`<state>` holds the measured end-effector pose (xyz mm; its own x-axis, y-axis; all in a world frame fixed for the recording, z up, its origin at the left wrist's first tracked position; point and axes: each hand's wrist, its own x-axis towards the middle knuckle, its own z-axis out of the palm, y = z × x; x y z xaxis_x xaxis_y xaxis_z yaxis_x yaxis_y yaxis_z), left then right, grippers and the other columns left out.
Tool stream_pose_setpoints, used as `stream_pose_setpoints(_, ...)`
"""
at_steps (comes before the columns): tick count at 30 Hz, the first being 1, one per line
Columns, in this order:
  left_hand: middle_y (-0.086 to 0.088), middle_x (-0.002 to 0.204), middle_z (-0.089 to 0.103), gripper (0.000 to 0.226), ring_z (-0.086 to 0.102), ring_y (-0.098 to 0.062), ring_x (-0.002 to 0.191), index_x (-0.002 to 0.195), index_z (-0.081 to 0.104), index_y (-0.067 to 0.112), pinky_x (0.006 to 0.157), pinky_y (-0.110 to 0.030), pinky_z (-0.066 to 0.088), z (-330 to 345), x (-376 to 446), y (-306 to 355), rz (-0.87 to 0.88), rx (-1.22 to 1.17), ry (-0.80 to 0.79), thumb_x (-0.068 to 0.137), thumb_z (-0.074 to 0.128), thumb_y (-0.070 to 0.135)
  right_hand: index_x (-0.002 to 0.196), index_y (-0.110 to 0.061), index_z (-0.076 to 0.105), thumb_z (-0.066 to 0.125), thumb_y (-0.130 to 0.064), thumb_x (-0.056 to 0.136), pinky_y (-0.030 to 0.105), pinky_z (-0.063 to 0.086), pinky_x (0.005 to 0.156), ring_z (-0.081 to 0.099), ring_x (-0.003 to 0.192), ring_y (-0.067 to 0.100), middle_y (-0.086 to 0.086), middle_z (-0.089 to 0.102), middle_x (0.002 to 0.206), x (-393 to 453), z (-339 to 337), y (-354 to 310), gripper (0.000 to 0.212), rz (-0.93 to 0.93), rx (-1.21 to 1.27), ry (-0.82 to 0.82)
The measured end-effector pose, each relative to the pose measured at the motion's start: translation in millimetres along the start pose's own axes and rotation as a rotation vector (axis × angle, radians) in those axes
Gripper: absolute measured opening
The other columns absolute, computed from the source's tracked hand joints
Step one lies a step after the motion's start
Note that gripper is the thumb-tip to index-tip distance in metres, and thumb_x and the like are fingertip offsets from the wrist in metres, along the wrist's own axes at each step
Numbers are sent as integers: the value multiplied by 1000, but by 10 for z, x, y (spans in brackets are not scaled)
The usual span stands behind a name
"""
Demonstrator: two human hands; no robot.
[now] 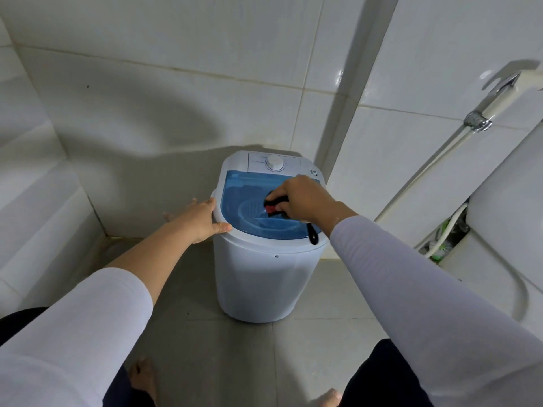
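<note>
1. Washer [264, 277]: white tub, stands on the floor in the wall corner, directly in front of me.
2. Lid [244, 186]: blue, see-through, appears to lie flat over the washer's top. The dial [274, 164] sits behind it at the back edge.
3. Item [273, 205]: black and red, of a kind I cannot tell. It lies on the right half of the lid, under my right hand.
4. Item's long axis: it runs from the lid's middle toward me and to the right. The black tail [312, 235] ends at the front right rim.
5. Right hand [302, 198]: fingers curled round the item's red-and-black end, holding it against the lid. This is the nearer hand, already on the item.
6. Left hand [199, 218]: fingers straight, palm flat against the washer's left rim, thumb on the front edge, holding nothing. It is well apart from the item.
7. Judgement: any next stroke or lift is for the right hand, while the left steadies the washer.
</note>
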<state>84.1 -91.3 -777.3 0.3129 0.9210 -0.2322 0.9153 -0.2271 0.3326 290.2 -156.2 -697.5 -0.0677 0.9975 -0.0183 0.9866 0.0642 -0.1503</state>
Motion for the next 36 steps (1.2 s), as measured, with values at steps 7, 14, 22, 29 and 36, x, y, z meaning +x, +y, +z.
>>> stream_pose_setpoints(7, -10, 160, 14, 92, 1, -25, 150, 152, 10, 16, 115, -59, 17, 55, 61, -64, 21, -46, -2, 84, 56, 58, 123, -30, 61, 54, -25, 92, 36, 45, 96, 51, 116, 24, 2, 61, 127, 231, 345, -490, 33, -176, -114, -81)
stream_pose_setpoints(14, -8, 159, 22, 89, 4, -28, 149, 150, 17, 17, 113, -62, 20, 86, 115, -111, 35, -63, 3, 82, 57, 60, 120, -27, 64, 58, -22, 90, 35, 44, 93, 51, 112, 24, 4, 57, 119, 171, 317, -394, 32, -197, -117, -142)
stream_pose_setpoints(22, -7, 160, 17, 87, 2, -27, 149, 151, 13, 18, 114, -62, 18, 81, 95, -97, 24, -38, 10, 85, 54, 58, 118, -24, 66, 62, -19, 87, 31, 43, 92, 52, 110, 23, 3, 57, 119, -26, 266, -186, 31, -193, -114, -157)
stream_pose_setpoints(29, -6, 161, 16, 84, 2, -27, 150, 152, 10, 20, 113, -66, 15, 52, 42, -52, -12, 28, 7, 88, 49, 58, 113, -21, 69, 64, -18, 86, 33, 47, 93, 53, 107, 23, 3, 59, 115, -214, 217, 59, 28, -141, -102, -135)
stream_pose_setpoints(36, -7, 161, 13, 83, 1, -26, 150, 153, 6, 23, 113, -66, 14, 10, -35, 5, -39, 70, 5, 89, 45, 59, 106, -21, 72, 65, -13, 83, 33, 50, 84, 56, 102, 23, 2, 59, 111, -345, 204, 361, 25, -58, -88, -82)
